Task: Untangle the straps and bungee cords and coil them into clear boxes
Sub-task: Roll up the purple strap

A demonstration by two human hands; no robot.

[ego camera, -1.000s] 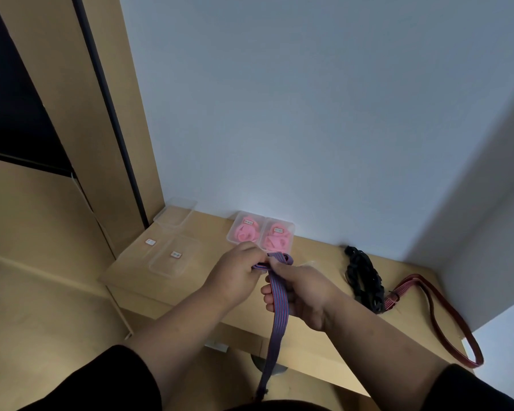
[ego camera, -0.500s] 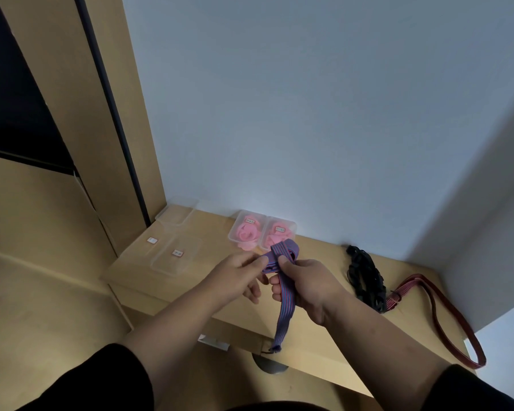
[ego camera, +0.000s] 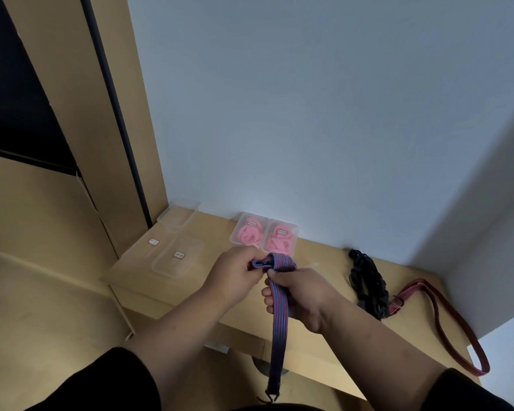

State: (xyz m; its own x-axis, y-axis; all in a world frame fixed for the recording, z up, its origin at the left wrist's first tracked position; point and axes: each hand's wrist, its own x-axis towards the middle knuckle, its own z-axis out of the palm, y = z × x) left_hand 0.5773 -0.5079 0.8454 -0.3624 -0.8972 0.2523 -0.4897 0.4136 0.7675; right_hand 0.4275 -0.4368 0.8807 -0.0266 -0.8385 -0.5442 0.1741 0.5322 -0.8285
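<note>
Since half a second ago, left hand [ego camera: 233, 275] has closed on the striped bungee strap [ego camera: 279, 310], pinching its folded end above the desk's [ego camera: 217, 238] near edge. Right hand [ego camera: 298, 295] grips the strap; its tail hangs down. Two clear boxes [ego camera: 264, 236] holding pink coils sit beyond.

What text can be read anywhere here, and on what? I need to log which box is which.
No text is legible.
Sticker on the left clear lid: too blurred to read.
Sticker on the lid beside it: too blurred.
Label on the left pink-filled box: too small.
Label on the right pink-filled box: too small.
</note>
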